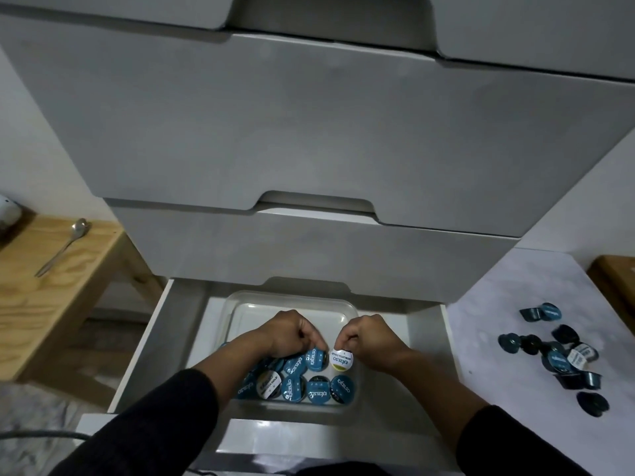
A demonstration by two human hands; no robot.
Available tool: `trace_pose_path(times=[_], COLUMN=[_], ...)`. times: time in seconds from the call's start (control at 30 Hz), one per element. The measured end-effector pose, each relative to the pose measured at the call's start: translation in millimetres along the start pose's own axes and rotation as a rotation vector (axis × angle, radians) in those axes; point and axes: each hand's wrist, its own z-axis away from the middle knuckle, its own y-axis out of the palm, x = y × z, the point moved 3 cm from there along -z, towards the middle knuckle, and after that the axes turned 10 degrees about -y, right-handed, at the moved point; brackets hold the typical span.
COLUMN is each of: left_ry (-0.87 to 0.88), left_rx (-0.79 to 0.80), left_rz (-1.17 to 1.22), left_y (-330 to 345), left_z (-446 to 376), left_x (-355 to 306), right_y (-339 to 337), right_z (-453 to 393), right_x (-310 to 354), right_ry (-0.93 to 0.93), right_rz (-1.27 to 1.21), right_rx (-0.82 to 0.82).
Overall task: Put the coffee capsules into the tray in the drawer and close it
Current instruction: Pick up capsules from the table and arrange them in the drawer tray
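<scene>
The bottom drawer [165, 324] of a grey cabinet stands pulled out. Inside it sits a clear plastic tray [292, 304] with several blue-lidded coffee capsules [319, 389] packed in its near half. My left hand [292, 333] hovers over the tray and pinches a blue-lidded capsule [316, 359]. Right beside it, my right hand [369, 336] pinches a white-lidded capsule [341, 359]. Both capsules sit just above the row of capsules in the tray. Several more dark loose capsules [556, 355] lie on the white surface to the right.
Two shut drawer fronts [309, 139] rise above the open one. A wooden table [51, 286] at the left carries a metal spoon [63, 247]. The white surface [515, 304] at the right borders a wooden edge [615, 280]. A dark cable [41, 434] runs at the lower left.
</scene>
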Motion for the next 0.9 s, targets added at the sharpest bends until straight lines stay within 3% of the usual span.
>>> trace_pose_path(times=[0.5,0.7,0.9], left_ry=[0.019,-0.019,-0.059], left_rx=[-0.009,-0.13,-0.364], left_rz=[-0.026,-0.104,-0.247], left_y=[3,-3,13], left_z=[10,26,52], left_x=[-6,-20,-35], right_y=[15,13,21], right_z=[-4,5,19], right_x=[3,9,19], right_ry=[-0.039,-0.047,-0.076], right_rz=[0.187,0.215,0.247], right_rx=[0.062,0.018,-0.085])
